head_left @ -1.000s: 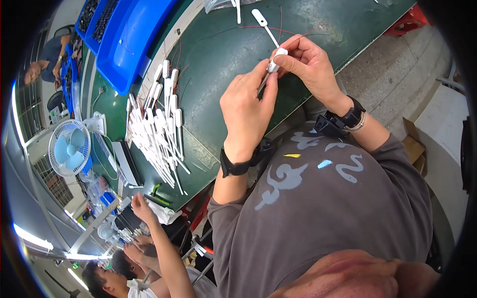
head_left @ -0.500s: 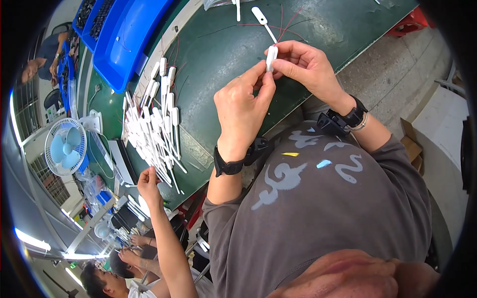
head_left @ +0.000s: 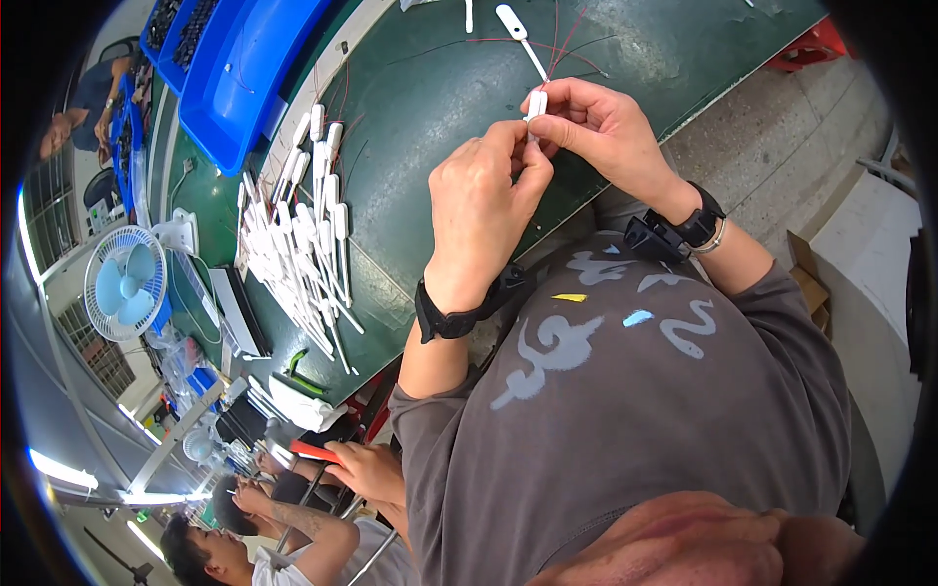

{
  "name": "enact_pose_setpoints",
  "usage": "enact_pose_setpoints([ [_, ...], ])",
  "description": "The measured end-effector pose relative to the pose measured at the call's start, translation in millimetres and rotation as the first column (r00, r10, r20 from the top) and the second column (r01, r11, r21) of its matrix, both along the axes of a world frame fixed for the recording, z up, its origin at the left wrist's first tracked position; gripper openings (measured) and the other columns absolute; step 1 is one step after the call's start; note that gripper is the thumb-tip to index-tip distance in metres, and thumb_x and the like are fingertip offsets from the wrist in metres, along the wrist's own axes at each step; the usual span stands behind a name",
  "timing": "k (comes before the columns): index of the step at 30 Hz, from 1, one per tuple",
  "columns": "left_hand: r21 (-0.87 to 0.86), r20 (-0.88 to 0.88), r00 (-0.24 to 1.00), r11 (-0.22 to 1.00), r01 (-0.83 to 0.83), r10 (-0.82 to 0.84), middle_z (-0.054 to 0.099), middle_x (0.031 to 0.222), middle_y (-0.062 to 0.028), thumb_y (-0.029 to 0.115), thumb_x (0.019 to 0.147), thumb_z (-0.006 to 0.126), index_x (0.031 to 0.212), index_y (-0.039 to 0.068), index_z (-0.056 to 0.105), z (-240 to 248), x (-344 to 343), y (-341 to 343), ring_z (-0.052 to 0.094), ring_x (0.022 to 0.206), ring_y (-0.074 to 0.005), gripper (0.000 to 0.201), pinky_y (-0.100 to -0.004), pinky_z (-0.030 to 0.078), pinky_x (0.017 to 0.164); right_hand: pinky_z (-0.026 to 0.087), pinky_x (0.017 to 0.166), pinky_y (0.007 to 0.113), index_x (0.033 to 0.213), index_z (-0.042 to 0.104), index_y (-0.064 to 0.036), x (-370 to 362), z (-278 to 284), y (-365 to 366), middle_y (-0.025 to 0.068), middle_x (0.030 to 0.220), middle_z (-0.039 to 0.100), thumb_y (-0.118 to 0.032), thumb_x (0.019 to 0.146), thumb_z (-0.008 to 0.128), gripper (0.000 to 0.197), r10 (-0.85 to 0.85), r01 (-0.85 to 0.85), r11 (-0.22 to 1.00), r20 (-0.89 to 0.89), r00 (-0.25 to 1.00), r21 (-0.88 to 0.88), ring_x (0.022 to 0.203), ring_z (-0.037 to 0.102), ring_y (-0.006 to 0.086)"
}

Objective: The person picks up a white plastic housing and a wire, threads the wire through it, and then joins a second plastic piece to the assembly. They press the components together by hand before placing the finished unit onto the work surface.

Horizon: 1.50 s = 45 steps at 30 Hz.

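Observation:
My left hand (head_left: 479, 210) and my right hand (head_left: 598, 132) meet above the green table (head_left: 440, 88), both pinching one small white plastic stick-shaped part (head_left: 535, 105) between thumbs and fingertips. Thin red wires (head_left: 567, 34) run from the hands across the table. Another white part of the same kind (head_left: 518, 29) lies just beyond my hands. A heap of several white parts (head_left: 298, 234) lies on the table to the left of my left hand. Both wrists wear black bands.
Blue bins (head_left: 239, 68) stand at the table's far left edge. A small fan (head_left: 124, 293) stands beside the table. Another person's hand (head_left: 362, 469) and a seated person (head_left: 254, 547) are at the lower left; one more person (head_left: 83, 103) works at the upper left.
My hands have closed together on the white part, the left hand sliding up to meet the right. The neighbour's raised arm at the lower left has dropped.

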<state>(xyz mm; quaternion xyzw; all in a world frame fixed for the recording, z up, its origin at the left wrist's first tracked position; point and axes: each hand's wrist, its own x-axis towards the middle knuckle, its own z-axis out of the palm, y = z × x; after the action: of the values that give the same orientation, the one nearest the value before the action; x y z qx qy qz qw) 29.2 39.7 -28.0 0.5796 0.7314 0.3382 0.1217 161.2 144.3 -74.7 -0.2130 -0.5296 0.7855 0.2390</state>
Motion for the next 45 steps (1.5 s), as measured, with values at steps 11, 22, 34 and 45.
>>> enact_pose_setpoints([
  [11,0.008,-0.116,0.992,0.999,-0.053,0.053,0.062,0.065,-0.011,0.008,0.084,0.062,0.102,0.002,0.058,-3,12,3,0.064,0.062,-0.0273,0.02,-0.0384,0.051,0.055,0.052,0.079,0.022,0.117,0.061,0.0023,-3,4,0,0.0037,0.103,0.067,-0.01,0.096,0.061,0.025,-0.024,0.024,1.0,0.017,1.0,0.019,0.089,0.063,0.0082],
  [22,-0.035,-0.292,0.953,0.995,-0.092,0.078,0.063,0.072,-0.0117,0.008,0.087,0.058,0.112,-0.005,0.054,-6,25,9,0.065,0.062,-0.0263,0.029,-0.0366,0.054,0.055,0.052,0.084,0.022,0.122,0.061,0.0024,-5,1,-4,0.0054,0.107,0.068,-0.009,0.095,0.063,0.029,-0.103,0.094,0.99,0.083,0.991,0.104,0.095,0.063,0.0088],
  [34,0.007,-0.102,0.99,0.995,-0.095,0.096,0.067,0.079,-0.016,0.008,0.087,0.058,0.107,0.001,0.061,-1,0,12,0.065,0.064,-0.032,0.022,-0.0419,0.052,0.057,0.055,0.08,0.024,0.124,0.059,0.0031,-4,5,0,0.0061,0.105,0.067,-0.009,0.096,0.061,0.031,-0.081,0.08,0.996,-0.033,0.996,-0.027,0.092,0.064,0.0106],
  [45,0.065,-0.322,0.925,0.979,-0.193,0.204,0.068,0.084,-0.0151,0.009,0.088,0.06,0.101,0.001,0.066,-11,-28,10,0.065,0.073,-0.0308,0.016,-0.0377,0.051,0.064,0.054,0.083,0.028,0.123,0.059,0.0032,0,11,8,0.0089,0.103,0.066,-0.01,0.097,0.058,0.029,-0.037,0.035,0.998,-0.047,0.998,-0.051,0.092,0.065,0.0144],
])
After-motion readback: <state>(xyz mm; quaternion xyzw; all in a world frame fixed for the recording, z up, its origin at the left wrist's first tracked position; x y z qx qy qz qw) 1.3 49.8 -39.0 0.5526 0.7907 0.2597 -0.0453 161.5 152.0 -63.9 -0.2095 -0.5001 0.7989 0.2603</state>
